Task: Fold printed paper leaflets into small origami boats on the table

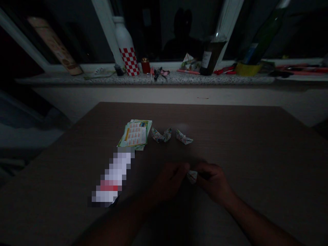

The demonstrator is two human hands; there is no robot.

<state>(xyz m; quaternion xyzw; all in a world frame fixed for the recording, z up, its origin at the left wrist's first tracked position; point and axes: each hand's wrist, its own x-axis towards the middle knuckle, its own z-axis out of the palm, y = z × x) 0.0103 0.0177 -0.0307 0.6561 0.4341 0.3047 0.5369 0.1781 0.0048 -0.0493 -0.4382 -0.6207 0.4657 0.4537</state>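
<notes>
Over the near middle of the table, my left hand [172,180] and my right hand [214,181] meet at a small folded paper [192,176]. The fingers of both hands pinch it, one hand at each side; its printed, pale surface shows between them, while the rest is hidden by my fingers. Farther back lie small folded paper shapes with a coloured print: a boat-like paper piece [184,137] on the right and a curved, two-pointed paper piece [162,135] beside it. To their left rests a stack of printed green-and-white paper sheets [135,134].
A lit, blurred-out phone-like object [112,177] lies left of my hands on the wooden table [243,136]. Behind, the granite sill [174,78] carries a red-checked white bottle [128,48], a dark cup [211,56], a green bottle [263,37] and small clutter. The room is dim.
</notes>
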